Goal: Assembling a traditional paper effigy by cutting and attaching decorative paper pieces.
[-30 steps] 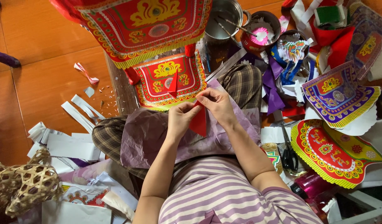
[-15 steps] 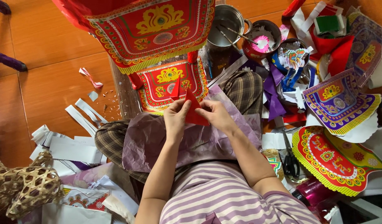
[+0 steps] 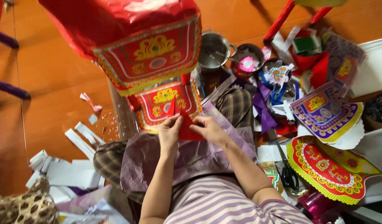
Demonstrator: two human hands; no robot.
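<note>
- Over the lap, at the centre of the view, the left hand and the right hand both pinch a small red paper piece, one on each edge, which keeps it taut and flat for folding or creasing.
- Under the hands a sheet of purple tissue paper is spread across the knees, probably as a soft working surface that catches scraps.
- At 12 o'clock from the hands lies a red printed panel with gold ornament, and above it stands a large red paper lantern-like form, close enough to reach.
- At 3 o'clock, black scissors lie on the floor beside a red fan-shaped printed sheet with yellow fringe; a purple-bordered one lies at 2 o'clock.
- At 1 o'clock sits a metal pot.
- At 9 o'clock white paper strips lie scattered on the wooden floor, apparently offcuts pushed aside.
</note>
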